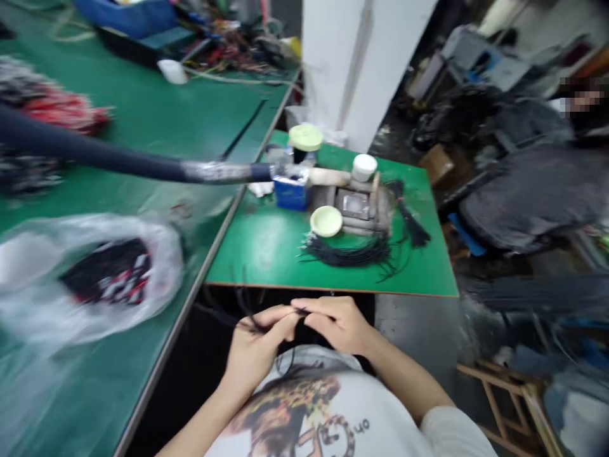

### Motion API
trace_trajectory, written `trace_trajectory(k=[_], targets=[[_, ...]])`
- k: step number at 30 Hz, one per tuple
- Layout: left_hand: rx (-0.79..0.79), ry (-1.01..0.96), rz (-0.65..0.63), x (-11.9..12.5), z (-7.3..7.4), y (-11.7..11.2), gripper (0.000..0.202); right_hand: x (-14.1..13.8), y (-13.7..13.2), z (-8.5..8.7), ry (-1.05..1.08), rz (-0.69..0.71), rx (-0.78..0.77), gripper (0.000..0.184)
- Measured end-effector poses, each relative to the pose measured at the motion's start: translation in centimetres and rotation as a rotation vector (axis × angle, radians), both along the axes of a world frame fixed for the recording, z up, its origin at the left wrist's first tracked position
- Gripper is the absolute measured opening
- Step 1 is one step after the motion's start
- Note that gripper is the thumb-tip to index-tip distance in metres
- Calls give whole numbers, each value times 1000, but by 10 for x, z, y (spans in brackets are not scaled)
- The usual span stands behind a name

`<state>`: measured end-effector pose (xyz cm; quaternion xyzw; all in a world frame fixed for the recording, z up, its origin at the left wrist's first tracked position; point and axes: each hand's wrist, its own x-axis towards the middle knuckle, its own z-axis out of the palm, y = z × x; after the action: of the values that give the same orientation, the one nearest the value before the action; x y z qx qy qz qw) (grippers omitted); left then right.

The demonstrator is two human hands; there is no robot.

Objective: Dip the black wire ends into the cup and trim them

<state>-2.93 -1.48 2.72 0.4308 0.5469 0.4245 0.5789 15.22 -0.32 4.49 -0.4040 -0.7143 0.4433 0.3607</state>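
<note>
Thin black wires (254, 325) pass through my left hand (259, 346), its thumb and forefinger pinched together on them. Their loose ends stick up behind the knuckles and one strand loops down over the lap. My right hand (339, 322) pinches a dark end of the same wires, fingertips touching the left ones. Both hands are held in front of the shirt, just below the near edge of the green table (266, 270). On that table a bundle of black wires (349, 252) with bare tips lies near the edge, and a second tied bundle (413, 222) lies to its right.
A soldering pot (359, 206) stands among a pale dish (326, 221), a white tub (364, 166) and a blue box (291, 193). A dark hose (143, 165) crosses from the left. A plastic bag (164, 266) of wires lies left. A person sits at far right.
</note>
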Motion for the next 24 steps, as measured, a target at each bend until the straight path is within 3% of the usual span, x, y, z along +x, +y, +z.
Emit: trace_trajectory(k=[6,10,15,20,24], targets=[[-52,-33,135,-2,-12,1,24,18,-2,0,51,-88,-93,37],[-7,43,6,3,-5,2,27,7,-2,0,99,-136,-100,51],[56,78,-22,8,7,0,29,-9,-3,-2,44,-155,116,31],[11,48,10,6,0,-2,32,-5,-6,-8,-145,-167,452,25],[-36,24,-106,-2,-5,-2,34,5,-7,-5,-351,-14,595,21]])
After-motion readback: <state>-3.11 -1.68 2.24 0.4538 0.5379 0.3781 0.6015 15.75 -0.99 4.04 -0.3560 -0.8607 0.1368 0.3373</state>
